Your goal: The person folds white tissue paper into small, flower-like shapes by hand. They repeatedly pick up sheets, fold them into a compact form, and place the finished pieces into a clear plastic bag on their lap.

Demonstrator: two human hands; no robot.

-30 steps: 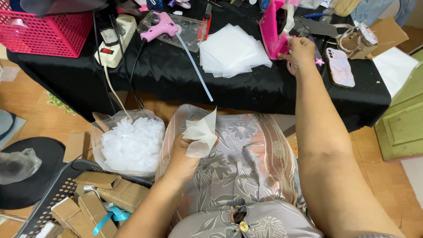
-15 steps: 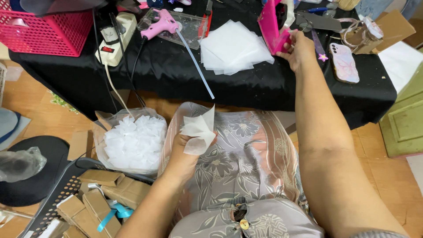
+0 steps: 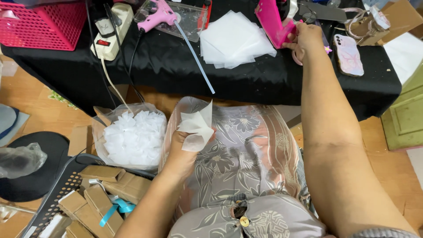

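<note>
Head view: left fingers [image 3: 187,136] pinching folded translucent paper [image 3: 197,126], right fingers [image 3: 294,44] seemingly gripping glossy pink dispenser [image 3: 271,22]

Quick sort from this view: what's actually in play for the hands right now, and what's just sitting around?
In play:
left hand pinching a folded white paper piece
right hand on the pink tape dispenser
stack of white sheets
bag of finished white pieces

Lying about:
pink glue gun
power strip
red basket
phone
cardboard boxes
</note>
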